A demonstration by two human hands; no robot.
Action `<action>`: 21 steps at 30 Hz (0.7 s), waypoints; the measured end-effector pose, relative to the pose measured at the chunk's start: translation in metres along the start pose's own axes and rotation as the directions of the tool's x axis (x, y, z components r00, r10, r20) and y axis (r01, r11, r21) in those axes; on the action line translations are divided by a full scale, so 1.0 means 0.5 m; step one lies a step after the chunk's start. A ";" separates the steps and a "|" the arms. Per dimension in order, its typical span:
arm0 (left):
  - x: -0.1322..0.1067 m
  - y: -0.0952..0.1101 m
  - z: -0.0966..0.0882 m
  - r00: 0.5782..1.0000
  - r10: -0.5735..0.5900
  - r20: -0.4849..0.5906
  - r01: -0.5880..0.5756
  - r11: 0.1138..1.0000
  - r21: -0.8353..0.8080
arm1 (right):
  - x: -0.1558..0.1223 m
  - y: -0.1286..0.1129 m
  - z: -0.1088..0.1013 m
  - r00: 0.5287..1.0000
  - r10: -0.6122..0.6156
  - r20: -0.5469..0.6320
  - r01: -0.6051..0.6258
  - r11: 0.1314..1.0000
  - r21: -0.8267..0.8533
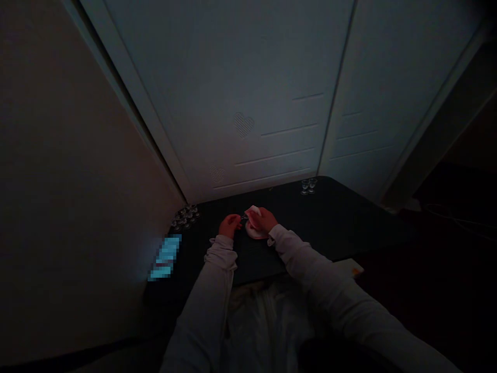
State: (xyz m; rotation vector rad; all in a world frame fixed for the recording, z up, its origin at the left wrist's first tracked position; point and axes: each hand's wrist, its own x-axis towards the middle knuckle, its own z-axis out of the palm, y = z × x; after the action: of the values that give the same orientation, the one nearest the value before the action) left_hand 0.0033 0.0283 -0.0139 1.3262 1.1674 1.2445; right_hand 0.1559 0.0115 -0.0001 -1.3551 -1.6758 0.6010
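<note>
Over the dark table [310, 228] my two hands work close together. My left hand [230, 226] is closed, its fingers pinching a small clear glass [244, 217], of which only a thin part shows. My right hand [267, 220] grips a pink and white cloth [256, 234] right beside that glass. One fold of the cloth rises by the fingers and the rest hangs below them. Whether the cloth touches the glass is hard to make out in the dim light.
Several small stemmed glasses [185, 217] cluster at the table's left rear corner. Two more stemmed glasses [308, 186] stand at the back right. A lit, blurred screen [166, 258] lies at the left edge. White panels [233, 93] rise behind the table; a pale box [349, 268] sits at its front edge.
</note>
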 end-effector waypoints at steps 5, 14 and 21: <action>-0.002 0.003 0.001 1.000 -0.005 0.012 0.004 1.000 0.002 | 0.001 -0.001 0.000 0.999 -0.010 0.031 0.010 1.000 0.000; -0.002 0.005 0.000 1.000 -0.011 0.021 0.011 1.000 0.020 | 0.000 0.003 0.005 0.999 0.000 0.048 0.000 1.000 -0.003; 0.002 -0.001 -0.001 1.000 -0.001 0.006 0.001 1.000 0.017 | -0.002 -0.005 0.004 0.998 -0.031 0.056 0.028 0.998 0.049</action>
State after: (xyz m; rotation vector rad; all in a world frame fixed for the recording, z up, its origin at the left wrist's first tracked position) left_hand 0.0027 0.0294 -0.0144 1.3405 1.1762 1.2315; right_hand 0.1528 0.0101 0.0009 -1.2875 -1.7126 0.6640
